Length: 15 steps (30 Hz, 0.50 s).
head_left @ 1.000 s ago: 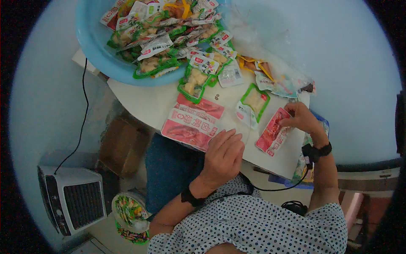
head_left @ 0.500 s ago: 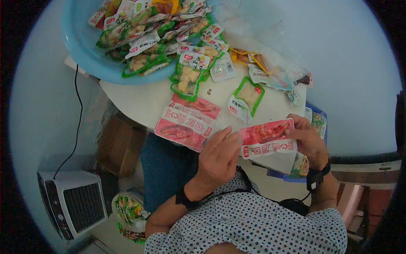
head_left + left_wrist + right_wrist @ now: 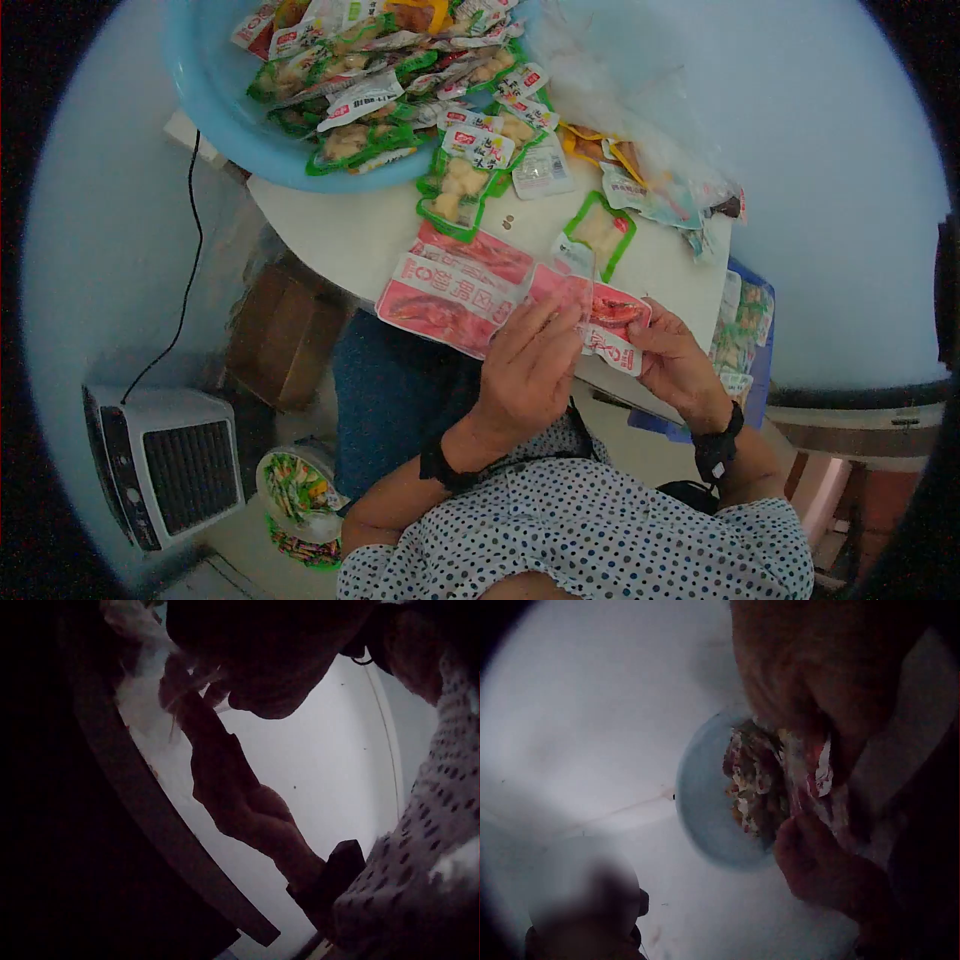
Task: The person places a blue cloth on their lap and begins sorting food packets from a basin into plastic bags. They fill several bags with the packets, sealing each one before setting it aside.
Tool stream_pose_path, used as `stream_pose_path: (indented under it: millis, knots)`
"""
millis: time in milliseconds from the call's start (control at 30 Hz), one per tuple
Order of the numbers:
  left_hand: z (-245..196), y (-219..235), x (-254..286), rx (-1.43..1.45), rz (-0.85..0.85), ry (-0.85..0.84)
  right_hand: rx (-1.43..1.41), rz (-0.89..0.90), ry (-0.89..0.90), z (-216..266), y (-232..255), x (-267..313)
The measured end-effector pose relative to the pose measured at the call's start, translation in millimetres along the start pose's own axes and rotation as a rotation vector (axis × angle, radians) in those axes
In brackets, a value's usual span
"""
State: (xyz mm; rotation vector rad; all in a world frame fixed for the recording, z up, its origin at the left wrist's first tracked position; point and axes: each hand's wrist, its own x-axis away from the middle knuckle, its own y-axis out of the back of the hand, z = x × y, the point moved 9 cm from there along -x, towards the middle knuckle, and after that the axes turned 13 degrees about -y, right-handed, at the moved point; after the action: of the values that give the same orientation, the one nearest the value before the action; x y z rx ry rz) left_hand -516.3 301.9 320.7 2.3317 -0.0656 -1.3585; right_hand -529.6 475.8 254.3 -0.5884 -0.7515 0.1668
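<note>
On the white table, a clear bag (image 3: 530, 272) lies over large red-and-white packets (image 3: 455, 290). My left hand (image 3: 530, 370) is at the bag's right edge, fingers lying over the film, thumb hidden in the head view. In the right wrist view the left hand (image 3: 832, 874) pinches at the film. My right hand (image 3: 682, 372) pinches the right end of a red packet (image 3: 612, 318) between thumb and fingers. This packet's left end lies under the film and partly behind the left fingers. The left wrist view shows the right hand (image 3: 247, 802) darkly.
A blue basin (image 3: 210, 120) full of food packets stands at the back left. Green-edged packets (image 3: 600, 235) lie mid-table, with loose plastic film (image 3: 640, 100) behind. A blue crate (image 3: 762, 360) stands right of the table; a cardboard box (image 3: 285, 335) and a fan unit (image 3: 190, 470) are lower left.
The right hand lifted the red packet off the right of the table, turned it sideways and moved it left to the left hand, its left end now under the film.
</note>
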Motion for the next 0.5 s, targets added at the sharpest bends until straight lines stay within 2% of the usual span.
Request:
stream_pose_path:
  millis: [233, 333, 500]
  knots:
    - [-2, 2, -1, 0.011, 0.002, -0.014, 0.124, -0.120, 0.051, 8, 5, 6]
    - [-4, 0, -4, 0.008, 0.010, -0.016, 0.126, -0.117, 0.040, 8, 3, 8]
    - [-5, -5, -6, 0.055, 0.036, -0.046, 0.057, 0.016, 0.007, -5, -18, 3]
